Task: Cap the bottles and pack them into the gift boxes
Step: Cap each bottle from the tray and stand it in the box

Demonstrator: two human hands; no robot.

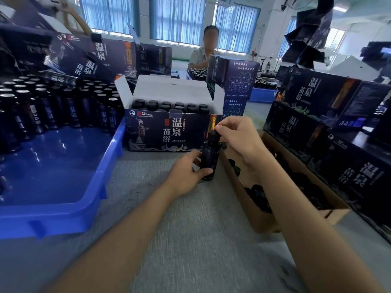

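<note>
Bottle: dark, labelled, roughly upright, base down on the grey desk. Grip on its lower body is by the left hand. The fingers curl round the far side and the thumb closes on the near side, so the bottle sits inside that curl.

From above and to the right comes the right hand. Its fingers are bent and pinch the black cap on the bottle neck. That cap lies directly under the right fingertips and directly above the left fingers. Whether it is fully seated: cannot tell.

Just beyond both sets of fingers stands the open gift box, flaps up, its printed front face right behind the bottle. Rows of capped bottles stand inside it, black tops showing.

Well to the left of the left fingers: blue tray. At its far end, silver-topped bottles stand packed together.

Just right of the bottle, under the right forearm: cardboard box. Loose black caps lie in it.

To the right of the right fingers, beyond the cardboard box, closed gift boxes are stacked; more stand far left, behind the tray. Across the desk, beyond the open gift box, sits a person.
</note>
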